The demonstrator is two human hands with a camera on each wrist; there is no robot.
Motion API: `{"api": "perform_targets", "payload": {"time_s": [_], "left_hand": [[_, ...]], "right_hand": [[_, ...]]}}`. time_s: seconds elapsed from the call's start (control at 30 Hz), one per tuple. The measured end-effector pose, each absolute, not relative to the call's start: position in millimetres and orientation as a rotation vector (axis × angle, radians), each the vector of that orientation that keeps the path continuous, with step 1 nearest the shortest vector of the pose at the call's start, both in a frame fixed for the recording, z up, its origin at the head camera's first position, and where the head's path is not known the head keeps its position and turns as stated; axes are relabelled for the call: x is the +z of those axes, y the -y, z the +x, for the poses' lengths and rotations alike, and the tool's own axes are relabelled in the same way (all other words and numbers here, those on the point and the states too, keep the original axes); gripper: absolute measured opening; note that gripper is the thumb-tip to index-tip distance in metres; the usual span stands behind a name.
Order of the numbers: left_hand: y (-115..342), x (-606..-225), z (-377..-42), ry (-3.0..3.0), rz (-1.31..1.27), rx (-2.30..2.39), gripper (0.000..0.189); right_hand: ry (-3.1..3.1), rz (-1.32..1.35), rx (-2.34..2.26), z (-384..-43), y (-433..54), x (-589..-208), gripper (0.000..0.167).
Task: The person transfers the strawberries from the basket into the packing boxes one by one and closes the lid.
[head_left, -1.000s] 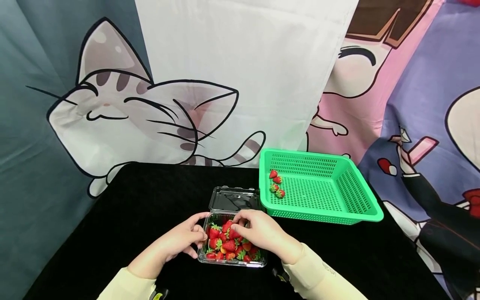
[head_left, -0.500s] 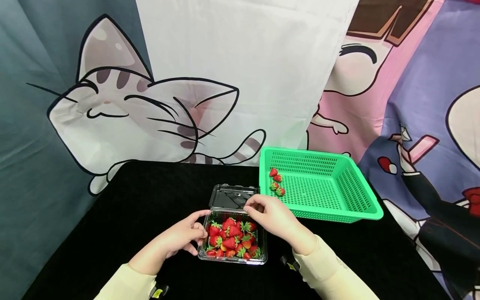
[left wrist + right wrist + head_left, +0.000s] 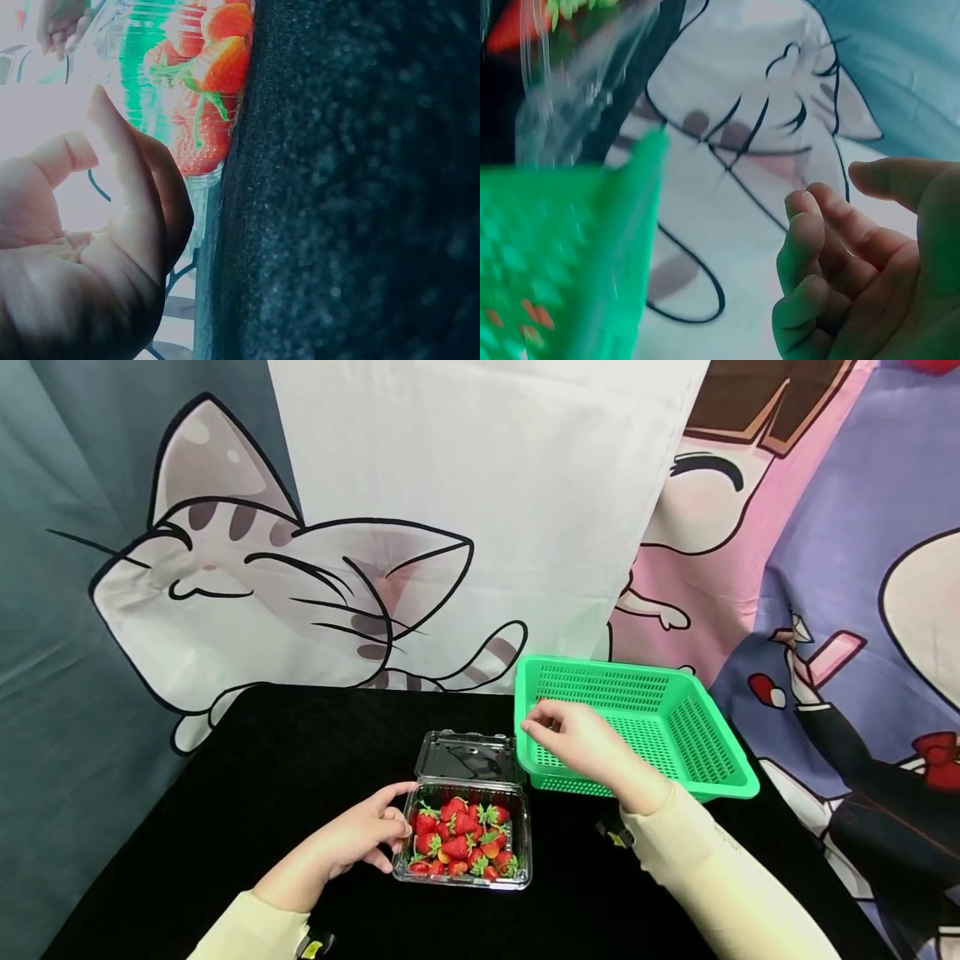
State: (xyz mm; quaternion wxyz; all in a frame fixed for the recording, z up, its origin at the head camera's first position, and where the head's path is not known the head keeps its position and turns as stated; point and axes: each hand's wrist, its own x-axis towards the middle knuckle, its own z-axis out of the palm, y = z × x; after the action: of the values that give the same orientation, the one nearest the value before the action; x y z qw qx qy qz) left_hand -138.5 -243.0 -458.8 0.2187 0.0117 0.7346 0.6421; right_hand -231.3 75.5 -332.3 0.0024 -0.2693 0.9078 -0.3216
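Note:
A clear plastic clamshell box [image 3: 462, 883] stands on the black cloth with its lid [image 3: 468, 762] folded back, holding several strawberries [image 3: 457, 846]. At its left side my left hand [image 3: 360, 835] touches the wall and rim, one finger stretched toward the back corner and others bent beside the box. My right hand [image 3: 581, 739] is over the left end of the green basket [image 3: 720, 752]. In the right wrist view a gap shows between the thumb [image 3: 889, 178] and the bent fingers, and nothing is between them. That hand hides most of the strawberries in the basket.
The black cloth [image 3: 330, 735] covers the table. The basket stands at the back right, its near left corner beside the clamshell's lid. A printed curtain [image 3: 450, 468] with a cartoon cat hangs behind the table.
My right hand has moved from the strawberries in the clamshell, across the lid, to the right and back over the basket. My left hand has stayed at the box.

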Motion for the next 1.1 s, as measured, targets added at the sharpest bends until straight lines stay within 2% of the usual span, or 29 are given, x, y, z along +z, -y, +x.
{"api": "perform_targets", "payload": {"time_s": [0.17,0.43,0.73,0.9,1.1], "left_hand": [[245,-460,-138,-2.038,0.019,1.778,0.076],[247,-462,-137,-2.035,-0.004,1.783,0.075],[244,-461,-134,-2.021,0.000,1.790,0.075],[242,-460,-134,-2.012,0.011,1.788,0.075],[242,-456,-136,-2.016,0.024,1.787,0.075]], "right_hand": [[-2.860,-0.741,-0.981,-259,-88,-315,0.017],[-2.897,-0.558,-0.920,-310,-110,-302,0.031],[-2.902,-0.384,-0.984,-365,-135,-332,0.036],[-2.809,-0.336,-1.036,-377,-136,-349,0.035],[-2.767,-0.355,-0.866,-388,-124,-370,0.042]]}}
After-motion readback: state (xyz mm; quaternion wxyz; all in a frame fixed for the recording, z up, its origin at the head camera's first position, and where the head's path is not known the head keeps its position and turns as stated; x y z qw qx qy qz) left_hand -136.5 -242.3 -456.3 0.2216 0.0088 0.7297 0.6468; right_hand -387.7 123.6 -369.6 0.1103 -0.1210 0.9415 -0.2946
